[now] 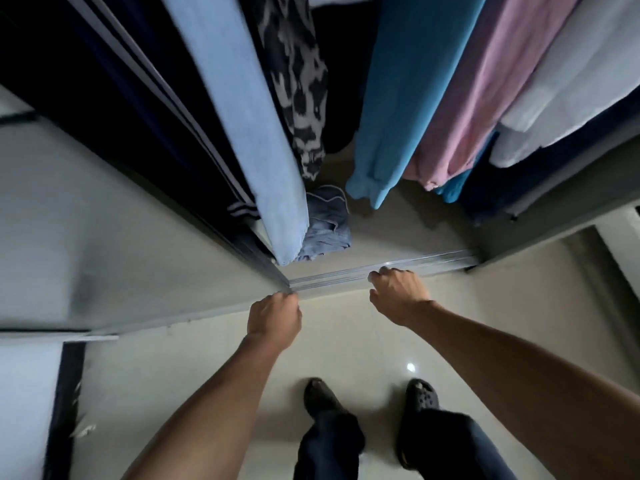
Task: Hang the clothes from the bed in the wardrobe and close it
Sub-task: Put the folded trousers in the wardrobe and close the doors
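The left hand [273, 318] gripped the sliding door [104, 237] by its edge at left. The wardrobe [412, 233] stood open, clothes [408, 98] hanging inside. The right hand [398, 294] hovered by the track [332, 276] — fingers curled on nothing.

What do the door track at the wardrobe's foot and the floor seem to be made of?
The door track looks like metal, perhaps aluminium: silvery, with parallel ridges catching light. The floor looks like glazed tile or polished stone: pale, smooth, with one sharp glint.
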The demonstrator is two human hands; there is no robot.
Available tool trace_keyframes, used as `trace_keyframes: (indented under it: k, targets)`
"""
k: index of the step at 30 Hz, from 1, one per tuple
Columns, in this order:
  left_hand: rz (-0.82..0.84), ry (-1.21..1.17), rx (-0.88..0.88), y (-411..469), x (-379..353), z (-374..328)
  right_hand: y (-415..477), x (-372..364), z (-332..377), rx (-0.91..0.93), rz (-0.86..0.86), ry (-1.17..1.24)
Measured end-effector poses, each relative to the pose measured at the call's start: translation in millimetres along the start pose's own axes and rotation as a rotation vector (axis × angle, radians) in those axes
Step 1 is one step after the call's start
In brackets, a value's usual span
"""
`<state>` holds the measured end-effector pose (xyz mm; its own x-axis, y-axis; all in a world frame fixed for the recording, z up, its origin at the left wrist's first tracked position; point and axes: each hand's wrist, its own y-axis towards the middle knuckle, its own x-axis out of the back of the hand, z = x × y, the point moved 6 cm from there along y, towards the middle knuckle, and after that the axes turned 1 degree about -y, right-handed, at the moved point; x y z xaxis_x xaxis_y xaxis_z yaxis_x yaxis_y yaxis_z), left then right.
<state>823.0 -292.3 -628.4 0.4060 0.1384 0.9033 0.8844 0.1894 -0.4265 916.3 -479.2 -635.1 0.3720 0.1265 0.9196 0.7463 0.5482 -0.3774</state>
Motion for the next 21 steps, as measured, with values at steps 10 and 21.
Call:
trace_keyframes:
  k: [10, 21]
  targets:
    - [-0.308, -0.002, 0.126, -117.7, 202.9, 42.6, -66.7, 207.1, 78.0, 0.157, -0.308, 0.040]
    - [-0.980, 0.200, 0.015, -223.2, 456.1, 127.9, -101.5, 415.6, 204.1, 0.331, -0.728, 0.068]
